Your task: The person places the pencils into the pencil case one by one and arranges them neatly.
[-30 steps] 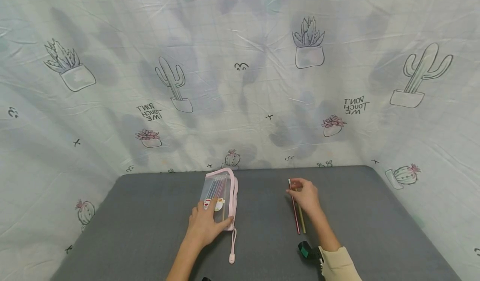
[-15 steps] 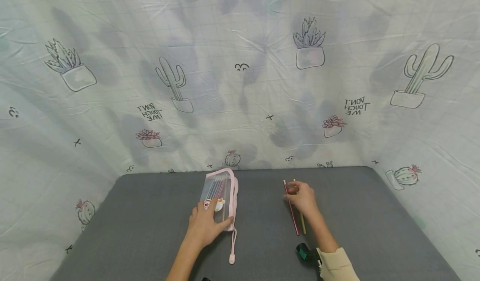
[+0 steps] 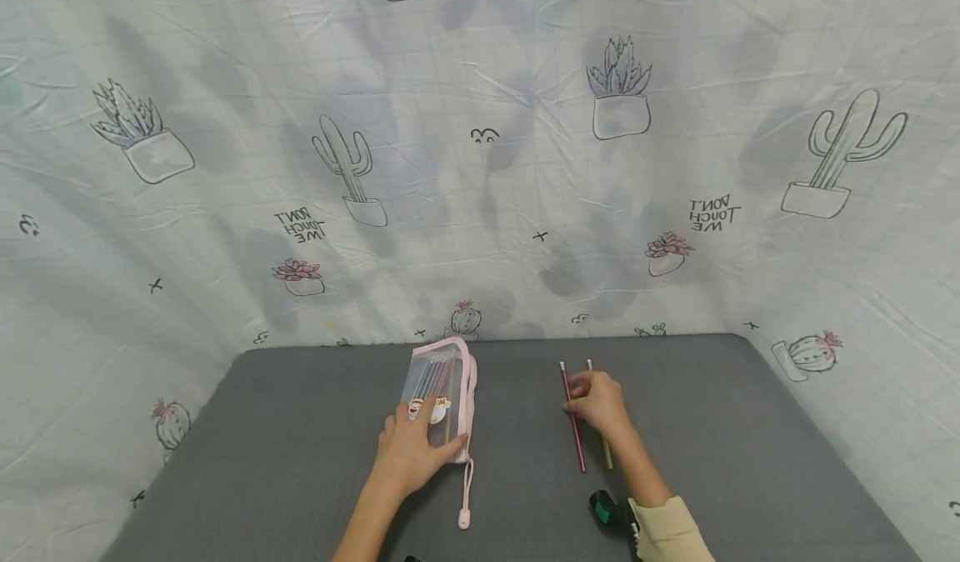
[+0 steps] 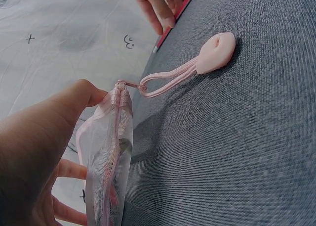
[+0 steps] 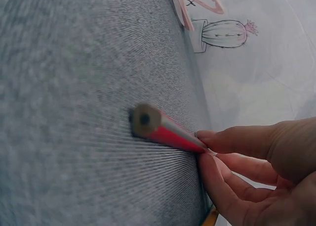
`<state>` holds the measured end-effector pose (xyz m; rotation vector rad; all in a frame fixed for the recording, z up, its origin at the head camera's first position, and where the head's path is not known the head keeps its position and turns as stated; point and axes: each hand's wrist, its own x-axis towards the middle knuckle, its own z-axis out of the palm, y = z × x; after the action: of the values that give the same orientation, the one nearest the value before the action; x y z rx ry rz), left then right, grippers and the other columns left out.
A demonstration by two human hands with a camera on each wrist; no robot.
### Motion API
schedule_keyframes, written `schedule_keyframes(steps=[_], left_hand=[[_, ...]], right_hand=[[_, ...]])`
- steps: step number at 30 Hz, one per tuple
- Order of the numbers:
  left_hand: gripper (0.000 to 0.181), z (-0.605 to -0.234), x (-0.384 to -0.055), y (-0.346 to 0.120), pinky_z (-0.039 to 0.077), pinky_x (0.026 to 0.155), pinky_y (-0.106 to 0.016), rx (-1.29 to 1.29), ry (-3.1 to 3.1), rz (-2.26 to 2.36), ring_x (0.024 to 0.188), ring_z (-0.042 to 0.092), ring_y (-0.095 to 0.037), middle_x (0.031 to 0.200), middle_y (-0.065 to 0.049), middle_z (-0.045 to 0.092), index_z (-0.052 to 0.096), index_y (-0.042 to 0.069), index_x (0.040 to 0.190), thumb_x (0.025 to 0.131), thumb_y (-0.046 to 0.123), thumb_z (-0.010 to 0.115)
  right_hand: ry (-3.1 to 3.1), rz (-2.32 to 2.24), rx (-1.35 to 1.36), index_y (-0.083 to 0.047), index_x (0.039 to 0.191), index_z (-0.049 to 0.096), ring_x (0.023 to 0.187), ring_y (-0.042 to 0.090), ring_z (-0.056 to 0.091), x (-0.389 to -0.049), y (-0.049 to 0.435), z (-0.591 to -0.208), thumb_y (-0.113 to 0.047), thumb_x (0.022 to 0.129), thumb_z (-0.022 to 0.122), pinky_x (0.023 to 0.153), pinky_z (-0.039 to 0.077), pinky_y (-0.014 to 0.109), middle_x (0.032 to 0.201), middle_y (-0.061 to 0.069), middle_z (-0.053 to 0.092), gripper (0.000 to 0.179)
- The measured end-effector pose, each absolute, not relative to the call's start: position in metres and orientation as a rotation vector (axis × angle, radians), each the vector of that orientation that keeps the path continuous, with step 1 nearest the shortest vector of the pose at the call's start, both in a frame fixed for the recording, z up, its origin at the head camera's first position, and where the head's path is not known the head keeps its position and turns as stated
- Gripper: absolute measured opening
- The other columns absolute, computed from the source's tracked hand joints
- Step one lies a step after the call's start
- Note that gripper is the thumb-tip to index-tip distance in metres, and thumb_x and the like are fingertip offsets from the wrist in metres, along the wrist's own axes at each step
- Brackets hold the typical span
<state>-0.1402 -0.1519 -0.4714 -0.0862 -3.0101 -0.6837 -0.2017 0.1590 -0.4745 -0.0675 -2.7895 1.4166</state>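
A clear pencil case (image 3: 463, 378) with pink edging lies on the grey table, several pencils showing inside. My left hand (image 3: 408, 449) rests on it with spread fingers, the thumb at the zipped edge. To the right, my right hand (image 3: 603, 403) pinches a red pencil (image 3: 578, 445) between thumb and fingertips. Its blunt, unsharpened end (image 5: 147, 121) faces the right wrist camera, and its white-tipped end points away. A yellow-green pencil (image 3: 607, 455) lies just right of the red one, partly covered by my right hand.
A pink zipper strap (image 4: 217, 53) trails from the case toward the near edge of the grey table (image 3: 300, 429). A black device with a green patch (image 3: 602, 508) is by the right wrist. Cactus-print cloth (image 3: 480, 212) hangs behind the table.
My right hand has moved left with the red pencil, away from the yellow-green pencil, which has stayed about where it was. The left hand and the pencil case have not moved.
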Motion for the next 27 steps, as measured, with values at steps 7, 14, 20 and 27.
schedule_keyframes(steps=[7, 14, 20, 27], left_hand=[[0.088, -0.4733, -0.1407, -0.1526, 0.042, 0.098, -0.072, -0.082, -3.009, -0.701, 0.123, 0.051, -0.058, 0.138, -0.040, 0.048, 0.053, 0.007, 0.152, 0.087, 0.063, 0.073], [0.087, -0.4764, -0.1418, -0.1523, 0.042, 0.100, -0.072, -0.071, -3.016, -0.704, 0.126, 0.049, -0.059, 0.140, -0.041, 0.047, 0.052, 0.008, 0.152, 0.087, 0.062, 0.073], [0.088, -0.4749, -0.1422, -0.1526, 0.041, 0.101, -0.073, -0.064, -3.026, -0.708, 0.126, 0.049, -0.060, 0.141, -0.041, 0.046, 0.052, 0.007, 0.152, 0.087, 0.063, 0.073], [0.089, -0.4748, -0.1425, -0.1520, 0.040, 0.102, -0.073, -0.055, -3.032, -0.718, 0.128, 0.048, -0.060, 0.144, -0.041, 0.045, 0.052, 0.007, 0.153, 0.087, 0.064, 0.073]], right_hand=[[-2.782, 1.460, -0.082, 0.016, 0.115, 0.070, 0.069, 0.021, 0.071, -0.2011, 0.1575, -0.4755, 0.011, 0.080, 0.080, 0.065, 0.061, 0.037, 0.087, 0.016, 0.071, 0.036], [-2.792, 1.493, -0.108, 0.016, 0.113, 0.070, 0.069, 0.021, 0.071, -0.2010, 0.1569, -0.4743, 0.009, 0.082, 0.077, 0.065, 0.061, 0.037, 0.087, 0.016, 0.072, 0.033], [-2.764, 1.580, -0.132, 0.016, 0.114, 0.070, 0.070, 0.021, 0.073, -0.2013, 0.1565, -0.4737, 0.007, 0.083, 0.075, 0.067, 0.062, 0.036, 0.086, 0.016, 0.075, 0.033], [-2.703, 1.747, -0.160, 0.019, 0.118, 0.068, 0.075, 0.024, 0.076, -0.2003, 0.1565, -0.4729, 0.007, 0.084, 0.071, 0.070, 0.063, 0.038, 0.093, 0.026, 0.077, 0.036]])
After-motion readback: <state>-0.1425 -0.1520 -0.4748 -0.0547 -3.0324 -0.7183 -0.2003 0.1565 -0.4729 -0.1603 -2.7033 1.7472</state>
